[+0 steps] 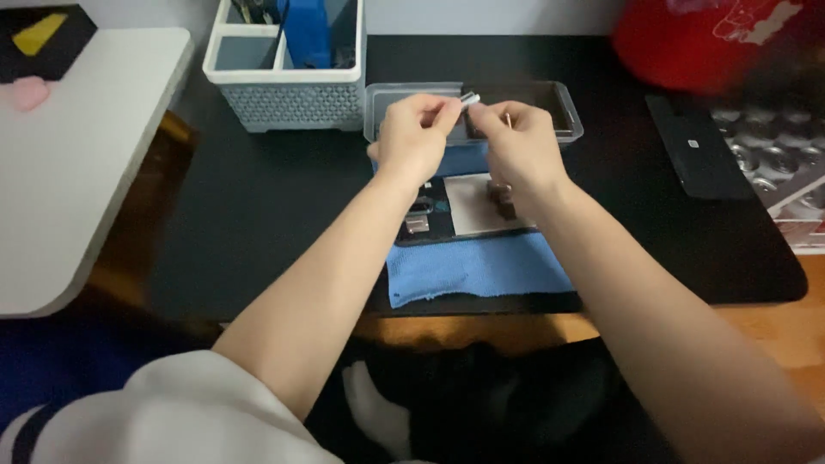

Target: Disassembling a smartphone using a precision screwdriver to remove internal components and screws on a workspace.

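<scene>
Both hands meet above a clear plastic tray [567, 116]: the left hand [412, 137] and right hand [516, 142] pinch a small, shiny metal cylinder [470, 98] between their fingertips. Beneath them, a flat circuit board [455, 206] lies on a soft blue cloth [473, 271], spread over a smooth black desk mat [258, 198].

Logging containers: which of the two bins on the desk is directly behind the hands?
The clear shallow tray, low and see-through. The grey-white organiser basket stands further left, taller, with dividers. Both hands pinch a small silvery piece.

The small silvery piece [470, 98] pinched between both hands is too tiny to identify. A red object [687, 43] at the top edge is blurred and cut off. Forearms hide part of the blue cloth [473, 271].
</scene>
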